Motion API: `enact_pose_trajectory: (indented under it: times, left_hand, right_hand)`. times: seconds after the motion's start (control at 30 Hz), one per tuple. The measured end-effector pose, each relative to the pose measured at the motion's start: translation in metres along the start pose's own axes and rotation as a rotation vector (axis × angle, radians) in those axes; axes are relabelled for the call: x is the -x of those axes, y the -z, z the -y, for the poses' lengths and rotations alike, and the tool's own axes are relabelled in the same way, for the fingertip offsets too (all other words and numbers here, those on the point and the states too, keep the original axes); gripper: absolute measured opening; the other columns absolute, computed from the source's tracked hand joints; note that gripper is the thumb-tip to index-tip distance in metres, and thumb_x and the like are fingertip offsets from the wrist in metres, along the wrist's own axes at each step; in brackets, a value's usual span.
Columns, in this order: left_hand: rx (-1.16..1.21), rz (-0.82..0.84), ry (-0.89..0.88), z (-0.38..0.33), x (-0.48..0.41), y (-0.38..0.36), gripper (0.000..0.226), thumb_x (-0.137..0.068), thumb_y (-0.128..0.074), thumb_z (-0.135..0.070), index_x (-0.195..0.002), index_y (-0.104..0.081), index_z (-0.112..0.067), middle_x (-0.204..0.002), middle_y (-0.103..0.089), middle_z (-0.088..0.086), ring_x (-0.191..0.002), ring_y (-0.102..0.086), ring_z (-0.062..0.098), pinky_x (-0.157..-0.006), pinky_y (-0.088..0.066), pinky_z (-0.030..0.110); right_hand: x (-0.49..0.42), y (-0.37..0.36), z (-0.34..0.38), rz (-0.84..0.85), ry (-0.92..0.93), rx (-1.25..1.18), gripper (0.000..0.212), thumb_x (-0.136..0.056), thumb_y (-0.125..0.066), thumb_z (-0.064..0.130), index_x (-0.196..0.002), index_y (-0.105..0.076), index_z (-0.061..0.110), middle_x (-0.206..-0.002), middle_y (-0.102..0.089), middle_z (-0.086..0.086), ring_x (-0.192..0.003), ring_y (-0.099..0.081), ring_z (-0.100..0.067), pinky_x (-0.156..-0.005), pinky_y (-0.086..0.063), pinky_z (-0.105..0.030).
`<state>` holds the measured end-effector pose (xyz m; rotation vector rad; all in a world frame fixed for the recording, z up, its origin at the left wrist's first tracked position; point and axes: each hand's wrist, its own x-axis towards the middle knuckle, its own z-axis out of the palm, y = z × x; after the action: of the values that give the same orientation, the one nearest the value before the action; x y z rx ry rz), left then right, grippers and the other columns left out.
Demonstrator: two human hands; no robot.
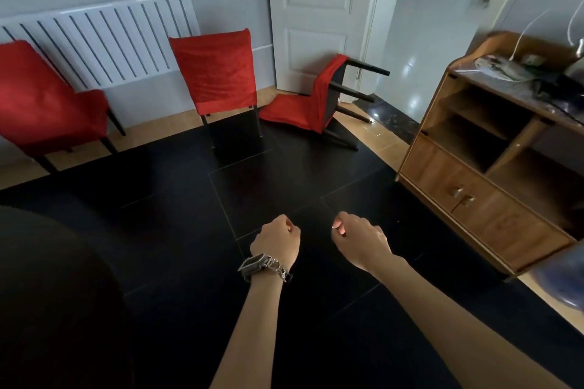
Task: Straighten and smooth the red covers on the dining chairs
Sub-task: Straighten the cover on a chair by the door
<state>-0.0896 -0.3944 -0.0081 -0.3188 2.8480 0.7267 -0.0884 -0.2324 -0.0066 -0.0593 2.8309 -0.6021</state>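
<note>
Head view: left hand and right hand, both curled and empty, hang well short of the red covers along the floor's far edge, where pulling the overturned chair upright by its fabric could drag that cover off.

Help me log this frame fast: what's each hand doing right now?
Left hand: closed, fingers curled in, holding nothing.
Right hand: closed, fingers curled in, holding nothing.
</note>
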Motion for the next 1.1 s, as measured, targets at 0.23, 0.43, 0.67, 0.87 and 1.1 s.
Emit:
enact_pose_trajectory:
  times: [0.23,0.43,0.67,0.87,1.1]
  left_hand:
    - [0.041,0.027,0.024,-0.046,-0.099,-0.004,0.024,-0.098,-0.040,-0.033,-0.111,-0.057,-0.022,-0.083,-0.057,-0.007,-0.066,-0.055,0.010,-0.053,-0.038,0.023]
    - [0.079,0.030,0.064,-0.108,-0.189,0.010,0.024,-0.097,-0.041,-0.032,-0.109,-0.058,-0.022,-0.099,-0.065,-0.003,-0.082,-0.063,0.016,-0.067,-0.046,0.028]
    - [0.125,-0.018,0.105,-0.145,-0.279,0.026,0.023,-0.096,-0.041,-0.032,-0.108,-0.059,-0.023,-0.102,-0.066,-0.003,-0.086,-0.061,0.018,-0.072,-0.047,0.030]
    - [0.155,-0.011,0.142,-0.151,-0.358,0.034,0.024,-0.096,-0.041,-0.033,-0.110,-0.059,-0.024,-0.103,-0.066,-0.004,-0.090,-0.062,0.017,-0.080,-0.051,0.033]
    - [0.189,0.021,0.134,-0.157,-0.482,0.050,0.024,-0.096,-0.041,-0.032,-0.109,-0.059,-0.023,-0.105,-0.066,-0.003,-0.092,-0.062,0.018,-0.082,-0.051,0.034]
  right_hand:
    - [-0.109,0.022,-0.026,0.071,-0.008,-0.008,0.025,-0.098,-0.046,0.028,-0.120,-0.054,0.019,-0.117,-0.058,0.000,-0.105,-0.057,-0.019,-0.095,-0.046,-0.040]
    - [-0.208,0.068,-0.045,0.067,0.010,-0.041,0.022,-0.098,-0.045,0.027,-0.116,-0.056,0.018,-0.115,-0.059,-0.002,-0.101,-0.058,-0.020,-0.091,-0.048,-0.039]
    - [-0.307,0.102,-0.047,0.055,0.034,-0.076,0.024,-0.098,-0.041,0.024,-0.118,-0.052,0.017,-0.117,-0.060,-0.003,-0.103,-0.058,-0.022,-0.092,-0.048,-0.044]
    - [-0.388,0.112,-0.033,0.091,0.050,-0.117,0.026,-0.099,-0.040,0.022,-0.123,-0.050,0.017,-0.119,-0.059,-0.004,-0.104,-0.058,-0.021,-0.093,-0.048,-0.043]
    - [-0.514,0.130,-0.009,0.082,0.055,-0.103,0.027,-0.099,-0.041,0.023,-0.124,-0.049,0.018,-0.120,-0.059,-0.003,-0.104,-0.058,-0.020,-0.091,-0.048,-0.040]
